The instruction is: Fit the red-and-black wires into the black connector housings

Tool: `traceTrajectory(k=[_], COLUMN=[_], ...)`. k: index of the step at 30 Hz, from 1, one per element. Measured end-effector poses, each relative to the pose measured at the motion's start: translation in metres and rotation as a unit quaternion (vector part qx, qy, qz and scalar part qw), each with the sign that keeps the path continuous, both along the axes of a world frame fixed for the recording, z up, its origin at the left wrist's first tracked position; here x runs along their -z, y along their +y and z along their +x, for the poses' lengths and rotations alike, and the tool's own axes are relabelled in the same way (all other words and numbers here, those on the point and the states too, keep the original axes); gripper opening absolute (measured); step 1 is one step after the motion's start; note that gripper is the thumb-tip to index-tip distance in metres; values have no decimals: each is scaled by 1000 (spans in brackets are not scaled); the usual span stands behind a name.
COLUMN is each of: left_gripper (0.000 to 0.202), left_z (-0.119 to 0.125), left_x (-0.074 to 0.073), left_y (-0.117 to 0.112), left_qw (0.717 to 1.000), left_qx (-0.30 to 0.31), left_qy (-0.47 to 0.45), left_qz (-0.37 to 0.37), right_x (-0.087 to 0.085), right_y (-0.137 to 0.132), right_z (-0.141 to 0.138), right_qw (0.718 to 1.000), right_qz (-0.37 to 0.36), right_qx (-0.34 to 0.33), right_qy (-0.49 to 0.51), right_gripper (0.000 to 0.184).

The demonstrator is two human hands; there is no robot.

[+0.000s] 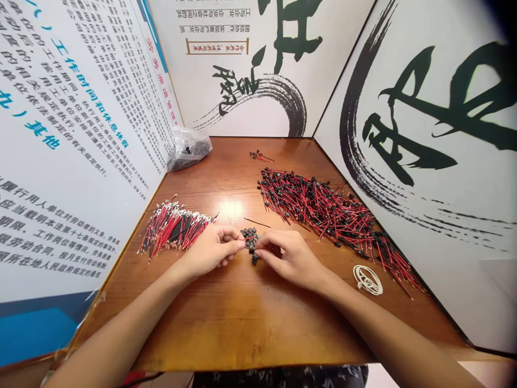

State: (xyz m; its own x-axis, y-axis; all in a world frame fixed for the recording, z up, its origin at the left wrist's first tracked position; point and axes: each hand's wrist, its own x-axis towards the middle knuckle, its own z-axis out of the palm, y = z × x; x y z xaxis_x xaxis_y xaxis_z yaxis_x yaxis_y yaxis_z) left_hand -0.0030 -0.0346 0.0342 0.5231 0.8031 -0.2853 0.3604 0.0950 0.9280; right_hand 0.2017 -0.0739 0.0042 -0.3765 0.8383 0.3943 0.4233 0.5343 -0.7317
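My left hand (212, 249) and my right hand (287, 256) meet over the middle of the wooden table (242, 323), fingers pinched together. Between the fingertips lies a small heap of black plastic connectors (250, 240); both hands pinch at pieces from it, and exactly what each holds is too small to make out. A bundle of loose red and black wires (173, 226) with bare metal ends lies just left of my left hand. A single thin wire (256, 222) lies beyond the heap.
A long pile of red and black wires fitted with black connectors (323, 207) stretches along the right side. A white coiled band (367, 279) lies near my right wrist. A clear plastic bag (188, 146) sits in the far left corner. Printed panels wall in three sides.
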Motion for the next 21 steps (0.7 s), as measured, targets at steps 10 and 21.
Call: traceTrajectory(k=[10, 21], left_gripper=[23, 24], left_z=[1, -3], left_x=[-4, 0], left_y=[0, 0], left_qw=[1000, 999], left_qx=[7, 37], left_qy=[18, 16], left_qz=[-6, 18], right_x=[-1, 2], right_y=[0, 0], right_z=[-1, 1], right_qw=[999, 1000], right_qz=[17, -9], right_qx=[-28, 24], right_qy=[-10, 11], right_gripper=[13, 8])
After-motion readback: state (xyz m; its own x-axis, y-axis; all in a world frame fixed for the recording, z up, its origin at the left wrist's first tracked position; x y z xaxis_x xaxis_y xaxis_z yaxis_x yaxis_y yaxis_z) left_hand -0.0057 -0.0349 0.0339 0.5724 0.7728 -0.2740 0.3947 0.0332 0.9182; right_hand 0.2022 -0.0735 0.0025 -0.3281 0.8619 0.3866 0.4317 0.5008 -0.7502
